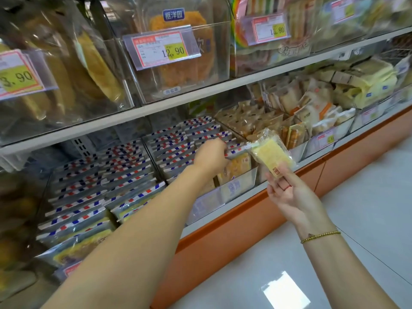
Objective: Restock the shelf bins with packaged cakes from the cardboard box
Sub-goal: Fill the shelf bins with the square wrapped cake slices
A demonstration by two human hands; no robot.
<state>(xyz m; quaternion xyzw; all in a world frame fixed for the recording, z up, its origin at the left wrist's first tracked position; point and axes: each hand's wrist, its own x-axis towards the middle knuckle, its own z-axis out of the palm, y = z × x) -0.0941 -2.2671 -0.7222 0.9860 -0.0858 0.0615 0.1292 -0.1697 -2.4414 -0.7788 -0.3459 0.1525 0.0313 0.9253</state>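
Note:
My right hand pinches the lower end of a clear-wrapped yellow cake and holds it upright in front of the lower shelf. My left hand reaches into a clear shelf bin and grips the top of a packet with a red-and-blue striped edge. That bin and the one to its left hold rows of the same striped packets. The cardboard box is out of view.
More clear bins of wrapped cakes run along the lower shelf to the right. The upper shelf carries big bins with price tags. An orange shelf base meets the pale tiled floor at lower right.

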